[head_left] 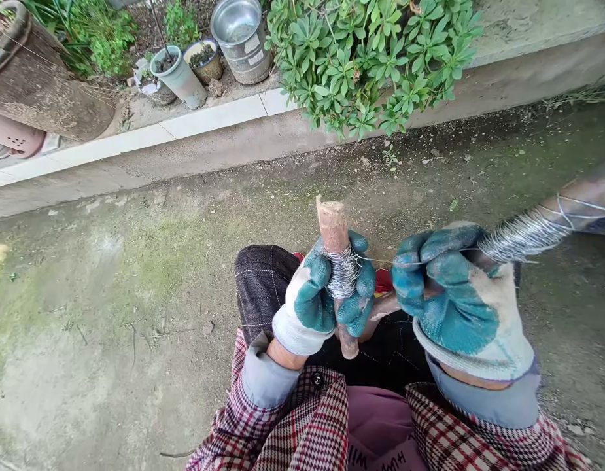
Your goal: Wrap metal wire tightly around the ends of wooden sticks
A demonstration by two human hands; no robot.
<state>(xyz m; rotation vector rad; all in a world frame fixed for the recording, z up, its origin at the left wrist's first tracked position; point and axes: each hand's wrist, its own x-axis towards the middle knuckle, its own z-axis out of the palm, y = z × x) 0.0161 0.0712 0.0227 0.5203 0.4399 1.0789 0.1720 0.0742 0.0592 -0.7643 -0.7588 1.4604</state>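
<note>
My left hand (pixel 331 288), in a white glove with a green coated palm, is closed around a short wooden stick (pixel 334 226) held nearly upright. Thin metal wire (pixel 342 271) is coiled in many turns about the stick's middle, between my fingers. My right hand (pixel 454 288), gloved alike, is closed on a longer wooden pole (pixel 589 190) that slants up to the right edge. Another coil of wire (pixel 525 234) wraps this pole just beyond my fingers. One strand runs across the gap between both hands. The pole's lower end shows between them, partly hidden.
A low ledge edged with white tile (pixel 214 118) crosses ahead. On it stand a metal pot (pixel 241 42), a pale flowerpot (pixel 179 75) and a big brown urn (pixel 42 78). A leafy bush (pixel 371 59) overhangs the concrete ground (pixel 110 294).
</note>
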